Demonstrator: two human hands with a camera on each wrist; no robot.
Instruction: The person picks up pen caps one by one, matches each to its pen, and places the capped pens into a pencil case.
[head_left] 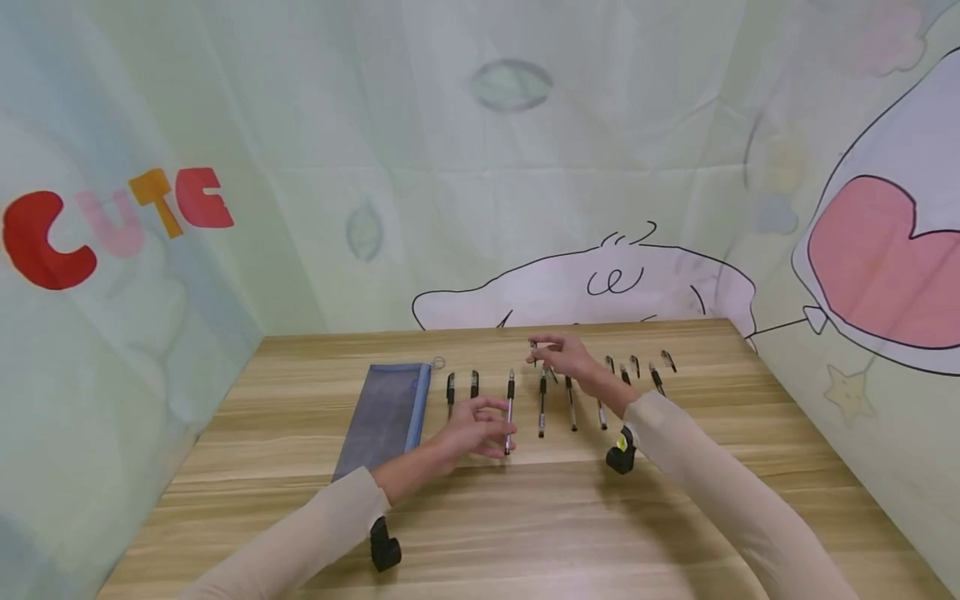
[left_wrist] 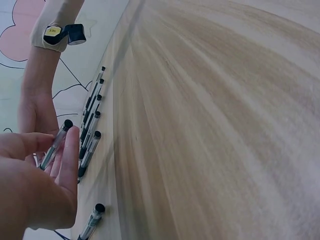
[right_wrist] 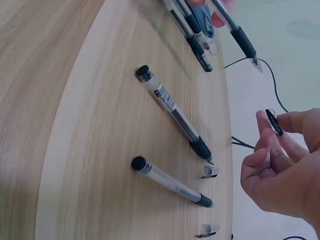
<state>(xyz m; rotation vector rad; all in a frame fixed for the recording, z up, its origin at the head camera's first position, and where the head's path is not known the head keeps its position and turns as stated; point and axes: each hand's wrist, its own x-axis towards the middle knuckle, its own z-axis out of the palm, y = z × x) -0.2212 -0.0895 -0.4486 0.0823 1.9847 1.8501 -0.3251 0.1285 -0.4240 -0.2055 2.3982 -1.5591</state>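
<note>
In the head view my left hand (head_left: pixel 474 427) pinches an uncapped gel pen (head_left: pixel 511 387) between thumb and fingers, its black-gripped tip pointing away from me. My right hand (head_left: pixel 572 358) holds a small black-and-clear pen cap (right_wrist: pixel 274 122) by the fingertips, apart from the pen's tip. In the right wrist view the bare tip of the held pen (right_wrist: pixel 243 42) shows clearly. Two capped pens, one (head_left: pixel 451 390) beside another (head_left: pixel 475 382), lie left of my left hand. Several uncapped pens (head_left: pixel 542 408) lie in a row to the right, partly behind my right wrist.
A blue-grey zip pouch (head_left: pixel 378 408) with a ring on its zip lies left of the pens. Loose caps, such as one cap (head_left: pixel 668 361), lie beyond the row at the right. Patterned cloth (head_left: pixel 450 167) hangs behind and beside the wooden table (head_left: pixel 510 533).
</note>
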